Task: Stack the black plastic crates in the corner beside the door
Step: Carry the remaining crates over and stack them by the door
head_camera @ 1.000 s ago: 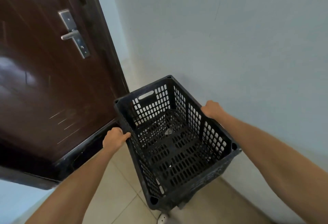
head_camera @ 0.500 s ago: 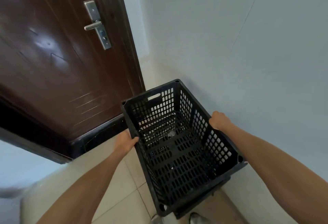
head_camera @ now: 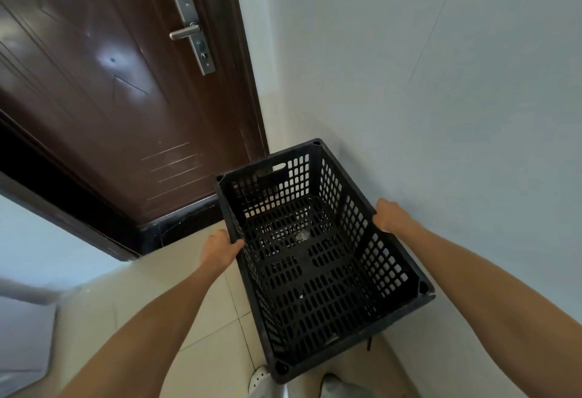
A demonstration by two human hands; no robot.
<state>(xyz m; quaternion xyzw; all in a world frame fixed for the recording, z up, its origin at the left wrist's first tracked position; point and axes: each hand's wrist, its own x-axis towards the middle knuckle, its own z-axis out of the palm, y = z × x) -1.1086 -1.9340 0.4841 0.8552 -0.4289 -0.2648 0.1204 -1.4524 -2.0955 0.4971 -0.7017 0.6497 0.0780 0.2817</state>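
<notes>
A black perforated plastic crate [head_camera: 315, 274] stands open side up in front of me, close to the pale wall on its right, its far end near the corner beside the door. My left hand [head_camera: 220, 248] grips the crate's left long rim. My right hand [head_camera: 389, 215] grips the right long rim. A dark edge under its near side may be another crate; I cannot tell. A small crumpled scrap lies on the crate's floor.
A dark brown door [head_camera: 119, 88] with a metal lever handle [head_camera: 189, 32] fills the upper left, its black threshold [head_camera: 185, 221] beside the crate's far left corner. Beige floor tiles [head_camera: 151, 309] spread on the left. My shoes [head_camera: 261, 377] show below the crate.
The view has swung left, so the door and handle shifted right in frame. The crate has settled a little lower, toward the corner. Both hands keep their grip on the rims.
</notes>
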